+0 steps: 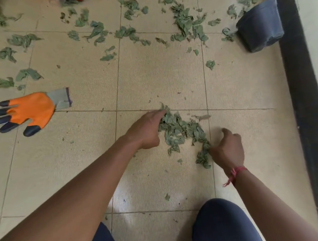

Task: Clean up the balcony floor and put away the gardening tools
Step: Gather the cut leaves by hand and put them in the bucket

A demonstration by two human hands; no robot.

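Cleanup is judged early: left hand (147, 130), fingers straight, and right hand (228, 148), fingers curled, hold indeterminate, flank one gathered leaf pile (180, 132) at centre; scattered leaves (185, 20) at 12 o'clock, glove (29, 111) at 9 o'clock and pot (259, 25) at 2 o'clock remain uncollected.

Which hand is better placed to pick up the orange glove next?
Left, probably. The left hand rests at the left edge of the leaf pile, on the same side as the orange glove. The right hand sits beyond the pile, fingers curled against the leaves.
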